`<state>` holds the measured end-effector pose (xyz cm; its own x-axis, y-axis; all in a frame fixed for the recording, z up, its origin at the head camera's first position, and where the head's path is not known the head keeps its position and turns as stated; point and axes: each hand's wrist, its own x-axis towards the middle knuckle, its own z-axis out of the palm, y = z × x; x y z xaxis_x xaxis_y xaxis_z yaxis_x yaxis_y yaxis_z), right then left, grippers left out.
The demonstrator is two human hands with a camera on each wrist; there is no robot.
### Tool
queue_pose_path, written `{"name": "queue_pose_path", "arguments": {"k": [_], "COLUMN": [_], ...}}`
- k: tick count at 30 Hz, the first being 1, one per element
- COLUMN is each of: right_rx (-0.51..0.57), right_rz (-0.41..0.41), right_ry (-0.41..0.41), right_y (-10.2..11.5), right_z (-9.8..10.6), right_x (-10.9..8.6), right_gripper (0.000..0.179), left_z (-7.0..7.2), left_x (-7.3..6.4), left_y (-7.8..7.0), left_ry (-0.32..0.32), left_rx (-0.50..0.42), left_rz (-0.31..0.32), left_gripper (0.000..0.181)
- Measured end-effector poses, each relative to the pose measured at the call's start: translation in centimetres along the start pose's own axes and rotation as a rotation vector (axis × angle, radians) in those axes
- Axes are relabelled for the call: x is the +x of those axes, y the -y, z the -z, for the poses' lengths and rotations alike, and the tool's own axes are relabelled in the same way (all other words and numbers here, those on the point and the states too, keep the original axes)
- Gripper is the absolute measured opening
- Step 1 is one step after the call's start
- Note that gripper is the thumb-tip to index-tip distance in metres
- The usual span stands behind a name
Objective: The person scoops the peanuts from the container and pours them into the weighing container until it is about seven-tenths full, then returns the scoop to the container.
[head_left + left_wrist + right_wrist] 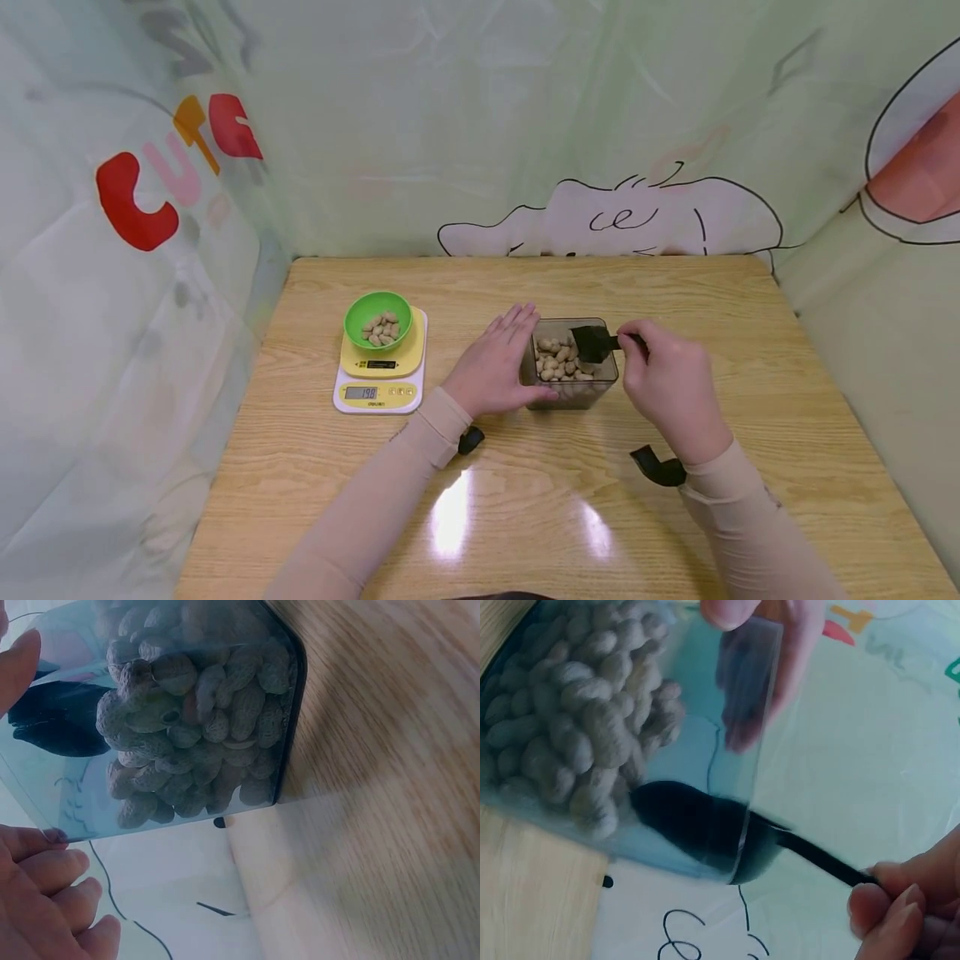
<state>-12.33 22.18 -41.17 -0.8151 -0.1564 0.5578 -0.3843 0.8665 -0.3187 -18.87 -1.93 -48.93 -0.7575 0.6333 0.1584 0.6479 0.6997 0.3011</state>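
A see-through, dark-tinted square container (574,395) stands on the table, part-filled with unshelled peanuts (191,727). My left hand (494,363) holds it at the left side, thumb along the near wall and fingers toward the far left corner. My right hand (672,377) pinches the thin handle of a black scoop (592,342). The scoop's head (686,825) is tilted down inside the container, its tip at the peanuts. Whether it carries any peanuts is hidden.
Left of the container is a yellow and white kitchen scale (380,396), its display reading about 198, decimal point unclear. On it sits a green bowl (352,321) with several peanuts. Printed cloth (450,125) hangs behind the wooden table (525,517).
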Motion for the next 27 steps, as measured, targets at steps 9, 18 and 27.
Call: {"name": "queue_pose_path", "arguments": {"k": [9,18,27], "right_rx": [0.244,0.371,0.232], "right_rz": [-0.508,-0.565,-0.272], "right_ry": [0.235,0.246,0.151], "right_y": [-1.6,-3.5,-2.9], "right_z": [0.0,-2.0,-2.9], "right_x": [0.9,0.2,-0.4], "right_gripper": [0.028,0.022,0.01], "left_z": [-0.1,0.0,-0.1], "left_x": [0.0,-0.1,-0.1], "left_y": [0.0,-0.1,0.0], "left_ry": [-0.003,0.01,0.011], "left_rx": [-0.018,-0.041,-0.065], "left_rz": [0.004,0.008,0.02], "left_gripper": [0.12,0.122,0.121]}}
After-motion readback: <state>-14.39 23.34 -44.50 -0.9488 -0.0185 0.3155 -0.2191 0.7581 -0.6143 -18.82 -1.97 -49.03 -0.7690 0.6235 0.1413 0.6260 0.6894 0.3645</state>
